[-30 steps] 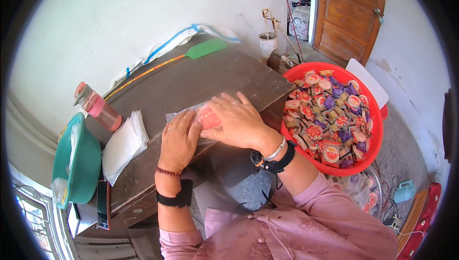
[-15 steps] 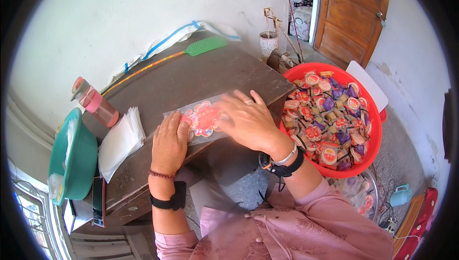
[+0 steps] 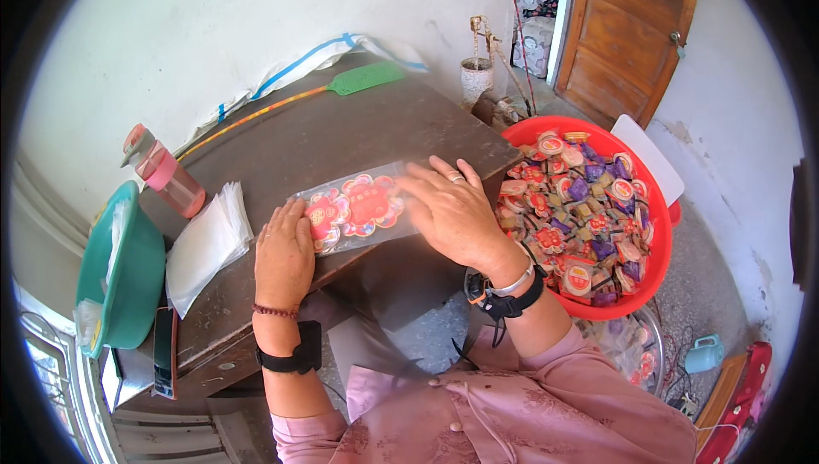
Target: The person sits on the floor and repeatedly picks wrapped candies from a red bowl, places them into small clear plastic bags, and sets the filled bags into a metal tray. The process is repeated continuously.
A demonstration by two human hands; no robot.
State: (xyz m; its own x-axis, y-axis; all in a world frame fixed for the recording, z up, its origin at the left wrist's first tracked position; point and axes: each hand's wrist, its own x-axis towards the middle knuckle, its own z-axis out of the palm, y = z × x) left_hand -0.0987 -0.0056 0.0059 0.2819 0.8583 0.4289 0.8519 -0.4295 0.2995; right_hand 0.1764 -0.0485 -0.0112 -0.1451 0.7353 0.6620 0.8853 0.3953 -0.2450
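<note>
A clear plastic bag (image 3: 345,240) with red, flower-edged paper decorations (image 3: 370,202) in it lies flat along the near edge of the dark table. My left hand (image 3: 287,252) rests on the bag's left end, fingers laid out flat and close together. At the opposite end, my right hand (image 3: 454,212) has its fingers stretched and apart, touching or just over the bag's right edge. Its thumb side is smeared by motion. To the left of my left hand lies a stack of white translucent bags (image 3: 209,244).
A pink bottle (image 3: 166,176), teal basin (image 3: 141,285) and phone (image 3: 165,353) are on the left. A green fly swatter (image 3: 365,79) lies at the back of the table (image 3: 409,123). Right of the table, a red tub (image 3: 661,242) holds many wrapped pieces, above a metal basin (image 3: 653,336).
My right hand has slid right along the bag, uncovering more of the red decorations. My left hand has shifted slightly left and stays on the bag's left end.
</note>
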